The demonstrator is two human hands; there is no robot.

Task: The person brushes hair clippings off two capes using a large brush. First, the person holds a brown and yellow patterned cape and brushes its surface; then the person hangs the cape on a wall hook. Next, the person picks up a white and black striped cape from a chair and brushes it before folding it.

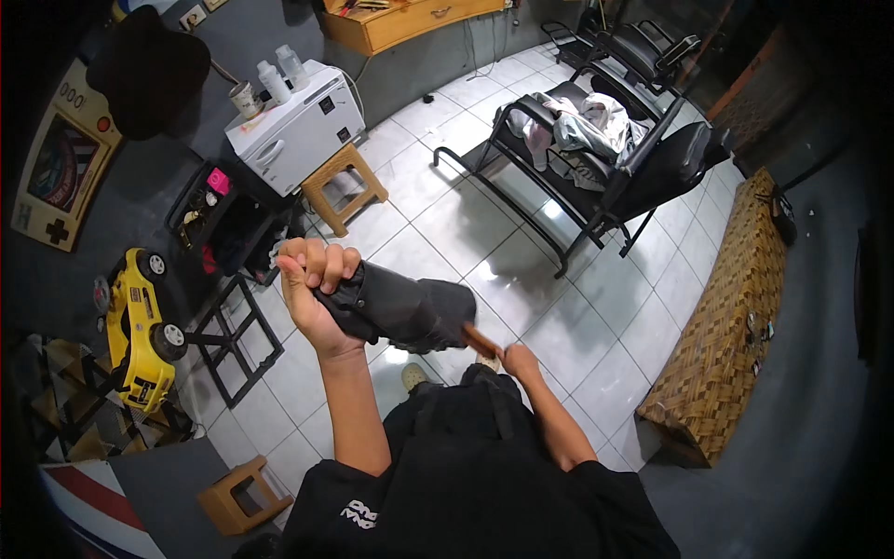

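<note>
My left hand (pixel 317 293) is raised in front of me, its fingers wrapped round one end of a long black leather-like piece (pixel 400 307) with a snap button. The piece slants down to the right, and its exact kind is unclear. Lower and to the right, my right hand (pixel 520 361) grips a slim brown handle (pixel 482 340), which looks wooden. The far tip of that handle meets the lower right end of the black piece; whatever it carries there is hidden or blurred.
A black metal-framed reclining chair (pixel 610 191) bearing silvery cloth (pixel 601 130) stands ahead right. Ahead left are a brown plastic stool (pixel 317 186) and a white cabinet (pixel 307 126) topped with bottles. A yellow toy car (pixel 140 326) is left, a woven-covered bench (pixel 717 345) right.
</note>
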